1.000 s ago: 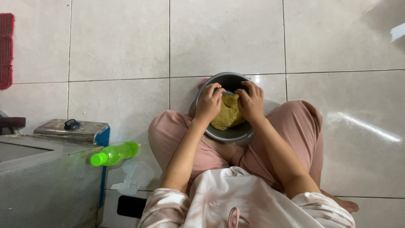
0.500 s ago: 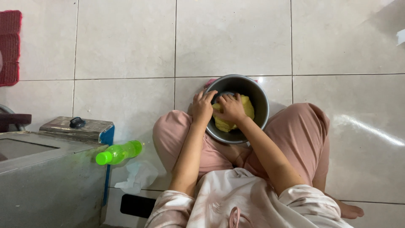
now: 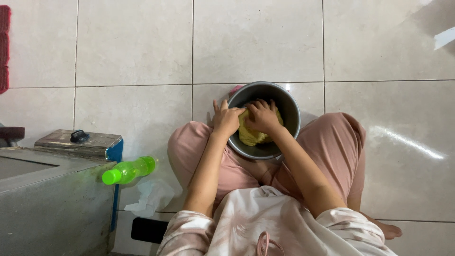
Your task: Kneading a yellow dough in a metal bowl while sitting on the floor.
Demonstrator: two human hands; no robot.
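Two hands work inside one metal bowl that sits on the tiled floor between our crossed knees. Our left hand rests over the near-left rim, fingers spread and loosely curled, bracing the bowl and touching the edge of the yellow dough. Our right hand lies on top of the mass, fingers bent and pressing down into it — whether it grips a fold or merely pushes, we cannot tell.

To knead well here, we judge it best to keep the left hand steadying the rim while the right presses, folds and turns the lump, so the bowl does not skid on the glossy tile.

Dough looks soft, matte and lumpy — the bowl is round, smooth and grey with a dull sheen. Off to our left lie a translucent green plastic bottle, crumpled white tissue and a scuffed metal box.
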